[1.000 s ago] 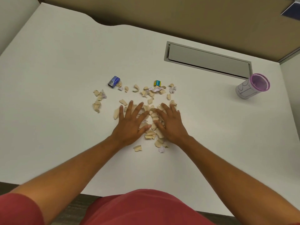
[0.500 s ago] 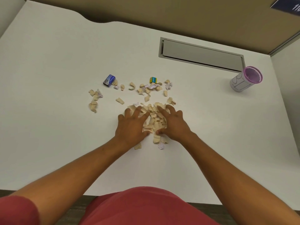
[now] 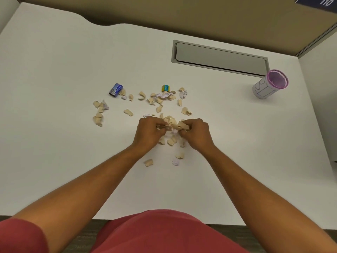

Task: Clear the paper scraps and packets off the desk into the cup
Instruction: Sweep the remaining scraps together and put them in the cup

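Both hands' fingers, flat earlier, now curl around bunched paper scraps (image 3: 171,123) (cup (image 3: 269,84) apart).

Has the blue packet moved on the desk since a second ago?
No. The blue packet sits at the same offset from the recessed desk panel; only the camera shifted.

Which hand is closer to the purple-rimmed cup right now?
Right. The right hand is bunched on scraps mid-desk, with the cup away to its far right; the left hand sits farther left still.
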The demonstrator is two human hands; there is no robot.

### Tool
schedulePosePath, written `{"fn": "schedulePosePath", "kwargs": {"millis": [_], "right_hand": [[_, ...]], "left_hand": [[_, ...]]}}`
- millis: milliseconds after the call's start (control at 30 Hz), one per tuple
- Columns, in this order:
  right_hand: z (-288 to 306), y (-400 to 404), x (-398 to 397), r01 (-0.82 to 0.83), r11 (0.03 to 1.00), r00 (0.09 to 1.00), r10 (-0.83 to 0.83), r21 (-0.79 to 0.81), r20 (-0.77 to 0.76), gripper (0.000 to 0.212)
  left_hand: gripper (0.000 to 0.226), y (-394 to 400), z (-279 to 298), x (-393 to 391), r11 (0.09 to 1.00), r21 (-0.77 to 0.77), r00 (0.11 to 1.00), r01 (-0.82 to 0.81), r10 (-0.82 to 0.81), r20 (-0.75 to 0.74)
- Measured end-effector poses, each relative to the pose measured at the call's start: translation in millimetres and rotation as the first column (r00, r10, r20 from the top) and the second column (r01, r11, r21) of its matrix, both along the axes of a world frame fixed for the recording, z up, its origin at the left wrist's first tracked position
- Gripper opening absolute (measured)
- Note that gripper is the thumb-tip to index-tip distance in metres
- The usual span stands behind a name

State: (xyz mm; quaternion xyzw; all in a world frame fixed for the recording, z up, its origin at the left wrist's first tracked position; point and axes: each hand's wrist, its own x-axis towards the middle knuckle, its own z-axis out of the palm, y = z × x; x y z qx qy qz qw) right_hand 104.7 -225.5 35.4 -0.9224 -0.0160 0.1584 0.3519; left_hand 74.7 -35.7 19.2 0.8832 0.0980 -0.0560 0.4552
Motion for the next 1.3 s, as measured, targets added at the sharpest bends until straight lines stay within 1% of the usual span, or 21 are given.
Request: {"fn": "schedulePosePath", "kwargs": {"millis": [33, 67, 133, 200, 267, 400, 467, 567, 667, 767, 867, 967, 1000, 1067, 1133, 1200, 1233, 1300], "right_hand": [[2.7, -7.5, 3.9, 0.061, 0.995, 0.997, -0.057, 0.079, -0.057, 0.004], [5.8, -15.3, 7.7, 0.125, 0.978, 0.986, -0.105, 0.164, -0.126, 0.006], [10.4, -34.2, 14.9, 0.243, 0.913, 0.950, -0.156, 0.327, -0.270, 0.016], [17.3, -54.6, 21.5, 0.326, 0.832, 0.912, -0.152, 0.450, -0.381, 0.023], [24.6, -75.1, 29.1, 0.372, 0.763, 0.890, -0.132, 0.529, -0.436, 0.027], [38.1, -120.5, 45.5, 0.469, 0.639, 0.859, -0.170, 0.610, -0.482, 0.025], [45.2, -145.1, 55.1, 0.500, 0.599, 0.849, -0.194, 0.626, -0.492, 0.027], [56.8, -184.9, 72.5, 0.536, 0.528, 0.836, -0.224, 0.659, -0.501, 0.024], [66.5, -224.8, 95.5, 0.549, 0.498, 0.835, -0.278, 0.672, -0.476, 0.026], [76.4, -264.3, 125.9, 0.540, 0.499, 0.841, -0.348, 0.678, -0.414, 0.031], [84.9, -304.1, 159.8, 0.525, 0.523, 0.846, -0.403, 0.671, -0.348, 0.037], [90.0, -325.9, 184.0, 0.524, 0.562, 0.844, -0.443, 0.640, -0.301, 0.038], [91.2, -334.1, 190.3, 0.533, 0.564, 0.836, -0.464, 0.631, -0.292, 0.037], [89.0, -347.2, 197.1, 0.551, 0.567, 0.822, -0.497, 0.613, -0.279, 0.037], [82.9, -356.8, 198.1, 0.565, 0.562, 0.811, -0.514, 0.603, -0.280, 0.039], [76.7, -363.4, 197.1, 0.586, 0.559, 0.795, -0.536, 0.587, -0.283, 0.038], [73.2, -366.2, 196.3, 0.593, 0.554, 0.789, -0.545, 0.584, -0.284, 0.038], [67.5, -371.1, 194.8, 0.600, 0.545, 0.783, -0.552, 0.586, -0.288, 0.037]], "left_hand": [[0.023, -3.0, 4.0, 3.2, 0.996, -0.073, 0.998, -0.052, 0.050, -0.032], [0.023, -7.0, 8.2, 6.9, 0.985, -0.144, 0.994, -0.099, 0.091, -0.065], [0.024, -16.7, 15.5, 15.3, 0.942, -0.287, 0.981, -0.174, 0.140, -0.133], [0.023, -29.7, 21.6, 25.8, 0.891, -0.405, 0.973, -0.207, 0.142, -0.184], [0.023, -47.2, 26.9, 38.1, 0.860, -0.469, 0.972, -0.201, 0.117, -0.202], [0.024, -94.1, 37.2, 68.0, 0.810, -0.563, 0.979, -0.165, 0.068, -0.190], [0.024, -121.3, 42.5, 84.9, 0.807, -0.573, 0.982, -0.144, 0.045, -0.182], [0.025, -165.1, 52.8, 113.1, 0.817, -0.567, 0.987, -0.105, 0.014, -0.162], [0.026, -210.2, 62.9, 143.4, 0.821, -0.568, 0.991, -0.060, -0.020, -0.135], [0.026, -256.3, 75.0, 177.1, 0.839, -0.544, 0.993, -0.011, -0.054, -0.103], [0.024, -303.5, 88.9, 211.8, 0.878, -0.477, 0.995, 0.041, -0.081, -0.065], [0.027, -336.0, 99.5, 243.2, 0.931, -0.352, 0.995, 0.095, -0.100, 0.003], [0.027, -349.0, 100.3, 255.1, 0.951, -0.284, 0.992, 0.125, -0.122, 0.029], [0.024, -370.4, 97.9, 274.8, 0.975, -0.068, 0.976, 0.210, -0.205, 0.073], [0.021, -386.1, 92.1, 289.8, 0.935, 0.170, 0.943, 0.310, -0.326, 0.071], [0.021, -396.5, 86.2, 298.6, 0.857, 0.355, 0.909, 0.373, -0.415, 0.047], [0.023, -400.6, 84.9, 300.0, 0.818, 0.418, 0.893, 0.396, -0.449, 0.033], [0.025, -407.3, 86.9, 300.2, 0.761, 0.479, 0.865, 0.437, -0.501, 0.006]]}}
